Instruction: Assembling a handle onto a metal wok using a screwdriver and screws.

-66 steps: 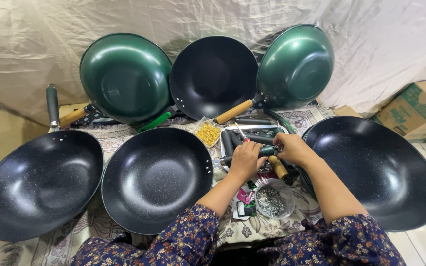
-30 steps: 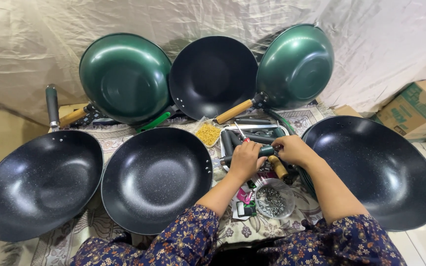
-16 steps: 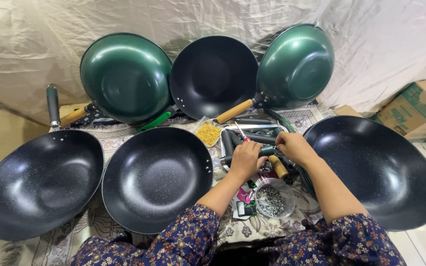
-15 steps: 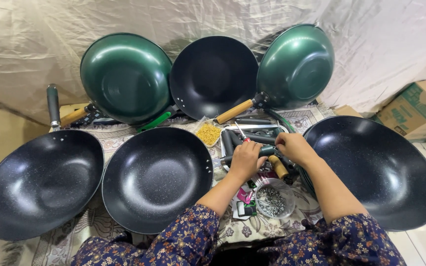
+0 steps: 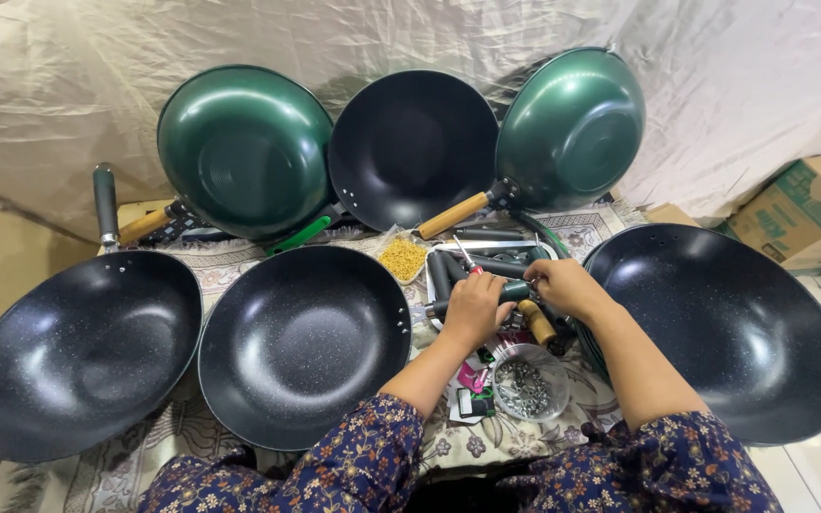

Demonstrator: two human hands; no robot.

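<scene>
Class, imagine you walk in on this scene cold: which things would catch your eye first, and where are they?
Six big woks dominate: three black ones lie flat in a front row, like the middle black wok, while two green woks and a black one lean against the crumpled sheet behind. Between them, the left hand and right hand meet on a dark green handle above a tray of handles.

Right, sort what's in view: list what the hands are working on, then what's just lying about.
In hand:
left hand and right hand, both on a dark pan handle
tray of handles
bowl of small metal parts

Lying about:
black woks
green woks
cardboard box
yellow bits
</scene>
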